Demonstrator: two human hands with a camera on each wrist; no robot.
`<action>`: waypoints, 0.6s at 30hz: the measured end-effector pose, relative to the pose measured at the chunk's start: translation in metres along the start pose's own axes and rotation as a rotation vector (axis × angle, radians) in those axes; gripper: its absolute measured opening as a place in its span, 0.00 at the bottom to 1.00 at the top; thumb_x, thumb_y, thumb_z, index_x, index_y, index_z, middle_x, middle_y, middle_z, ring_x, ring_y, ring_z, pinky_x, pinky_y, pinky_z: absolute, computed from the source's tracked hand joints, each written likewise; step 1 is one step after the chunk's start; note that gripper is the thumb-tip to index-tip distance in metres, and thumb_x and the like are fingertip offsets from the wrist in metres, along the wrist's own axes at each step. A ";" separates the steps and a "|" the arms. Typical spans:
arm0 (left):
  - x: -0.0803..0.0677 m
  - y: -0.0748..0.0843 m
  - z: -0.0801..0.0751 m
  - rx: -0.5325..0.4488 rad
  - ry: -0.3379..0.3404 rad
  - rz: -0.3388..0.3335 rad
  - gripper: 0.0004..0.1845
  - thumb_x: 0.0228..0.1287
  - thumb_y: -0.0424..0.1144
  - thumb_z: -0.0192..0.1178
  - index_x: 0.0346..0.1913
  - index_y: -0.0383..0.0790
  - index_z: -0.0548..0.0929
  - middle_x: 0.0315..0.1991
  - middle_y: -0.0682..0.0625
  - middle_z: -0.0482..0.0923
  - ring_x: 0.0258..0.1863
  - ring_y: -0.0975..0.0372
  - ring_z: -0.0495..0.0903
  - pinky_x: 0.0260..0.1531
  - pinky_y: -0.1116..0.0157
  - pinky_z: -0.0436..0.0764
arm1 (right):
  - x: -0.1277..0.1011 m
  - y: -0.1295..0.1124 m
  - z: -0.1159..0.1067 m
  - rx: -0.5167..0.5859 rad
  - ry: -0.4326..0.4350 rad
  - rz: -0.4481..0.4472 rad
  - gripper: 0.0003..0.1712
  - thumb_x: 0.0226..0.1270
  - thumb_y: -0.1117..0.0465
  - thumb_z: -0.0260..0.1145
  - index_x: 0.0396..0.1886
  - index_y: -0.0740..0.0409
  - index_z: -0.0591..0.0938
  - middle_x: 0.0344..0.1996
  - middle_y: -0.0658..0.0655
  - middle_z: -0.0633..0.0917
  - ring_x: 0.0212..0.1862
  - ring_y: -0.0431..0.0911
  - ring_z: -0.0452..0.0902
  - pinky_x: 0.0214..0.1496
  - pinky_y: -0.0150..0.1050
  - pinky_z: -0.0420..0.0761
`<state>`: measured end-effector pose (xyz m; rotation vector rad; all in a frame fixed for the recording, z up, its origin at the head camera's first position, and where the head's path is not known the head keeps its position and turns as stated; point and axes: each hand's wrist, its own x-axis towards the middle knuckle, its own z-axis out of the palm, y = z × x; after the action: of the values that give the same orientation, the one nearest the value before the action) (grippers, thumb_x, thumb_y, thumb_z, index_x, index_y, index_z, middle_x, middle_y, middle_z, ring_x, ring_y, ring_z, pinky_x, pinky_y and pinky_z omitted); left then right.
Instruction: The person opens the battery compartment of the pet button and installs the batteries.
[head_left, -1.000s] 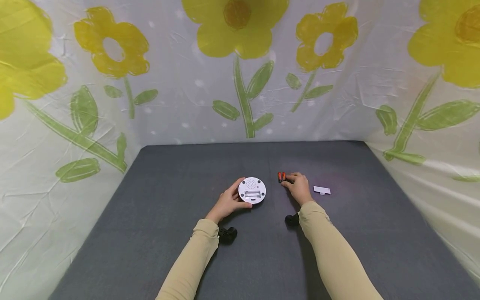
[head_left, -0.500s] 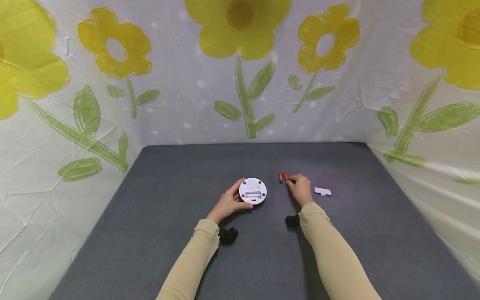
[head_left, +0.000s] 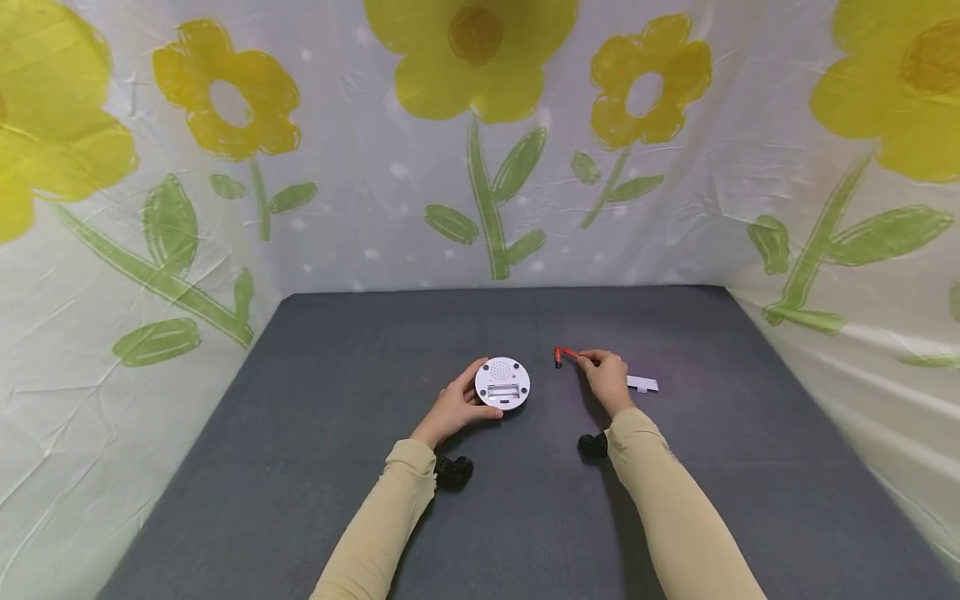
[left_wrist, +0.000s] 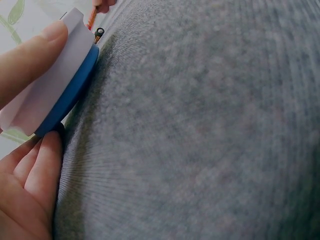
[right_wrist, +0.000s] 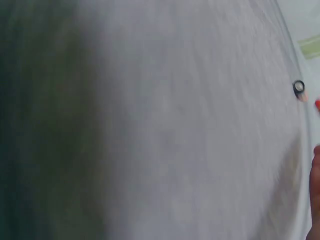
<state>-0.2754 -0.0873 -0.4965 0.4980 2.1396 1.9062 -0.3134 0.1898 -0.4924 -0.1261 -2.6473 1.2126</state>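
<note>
The right-wrist view is blurred throughout, and the small red batteries point(head_left: 564, 355) are partly hidden by the right hand's point(head_left: 607, 379) fingers

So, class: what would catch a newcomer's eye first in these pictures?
Probably the big yellow flowers on the backdrop behind the grey table. Next, the round white device at mid-table, gripped by the left hand, its battery slot open. Just right of it, the right hand pinches a red battery.

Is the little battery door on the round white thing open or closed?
Open. The round white thing shows a bare slot in its underside, and a small white cover lies apart on the grey table.
</note>
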 end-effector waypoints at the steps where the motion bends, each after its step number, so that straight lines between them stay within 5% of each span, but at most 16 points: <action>1: 0.001 -0.003 0.000 0.012 0.008 -0.002 0.53 0.42 0.27 0.73 0.72 0.42 0.55 0.67 0.45 0.58 0.59 0.58 0.68 0.50 0.66 0.73 | 0.000 -0.001 -0.002 0.005 0.000 -0.014 0.13 0.65 0.61 0.63 0.43 0.66 0.84 0.40 0.64 0.83 0.40 0.53 0.74 0.41 0.45 0.72; 11: 0.001 -0.003 0.000 0.032 0.015 -0.010 0.53 0.42 0.27 0.73 0.72 0.41 0.54 0.68 0.44 0.55 0.62 0.56 0.65 0.54 0.64 0.70 | -0.010 -0.023 -0.016 0.095 -0.105 -0.155 0.12 0.65 0.61 0.63 0.43 0.63 0.83 0.38 0.60 0.82 0.36 0.49 0.74 0.35 0.39 0.73; 18: -0.009 0.021 0.003 0.003 -0.014 -0.014 0.51 0.45 0.24 0.71 0.71 0.38 0.53 0.68 0.38 0.54 0.63 0.52 0.63 0.56 0.58 0.68 | -0.019 -0.033 -0.011 0.161 -0.128 -0.261 0.09 0.63 0.64 0.65 0.41 0.63 0.83 0.36 0.59 0.82 0.33 0.47 0.74 0.32 0.37 0.73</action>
<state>-0.2635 -0.0862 -0.4762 0.4939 2.1321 1.8862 -0.2913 0.1730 -0.4643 0.3229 -2.5541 1.3743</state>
